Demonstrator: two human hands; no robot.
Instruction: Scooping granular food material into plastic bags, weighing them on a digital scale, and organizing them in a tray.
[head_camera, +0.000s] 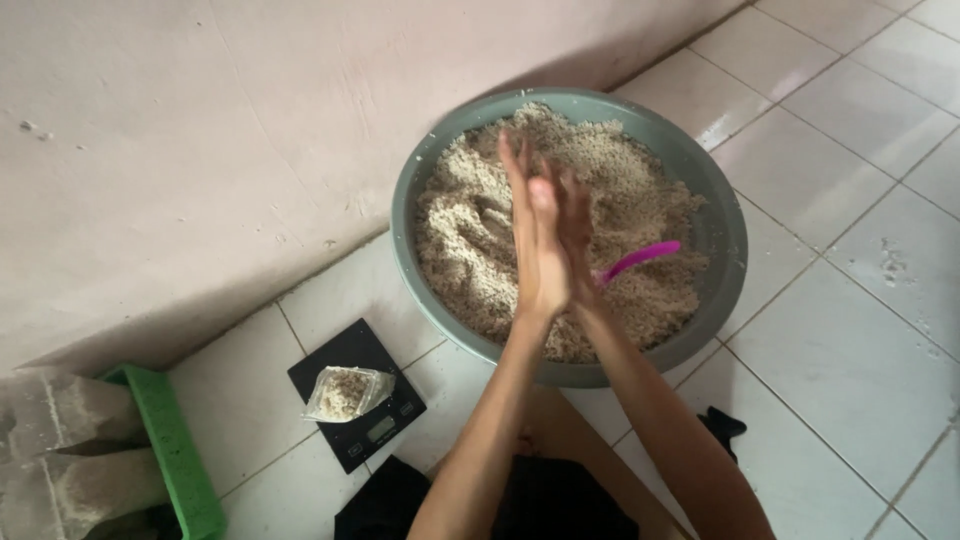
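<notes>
Over the big round grey plastic basin (720, 230), heaped with a pale, crumbly, grainy mixture (480, 240), the person's two bare hands meet palm to palm. The left hand (535, 235) stands upright with fingers stretched out flat and close together, holding nothing; the right hand (578, 240) presses against it from the far side, also flat and empty as far as I can see, though the left hand hides much of it. Both hover just above the middle of the basin, forearms reaching in from its near edge.

A pink plastic scoop handle (640, 260) pokes out of the mixture just right of the hands, its other end buried. Left of the basin, near its front rim, a flat black digital kitchen scale (385, 425) lies on the white tiled floor (850, 330), and a small clear plastic bag (345, 392) partly filled with the same mixture rests on it. Further left of the basin, against the pinkish wall (180, 150), stands a green plastic crate (175, 450) beside rough grey concrete blocks (60, 450).
</notes>
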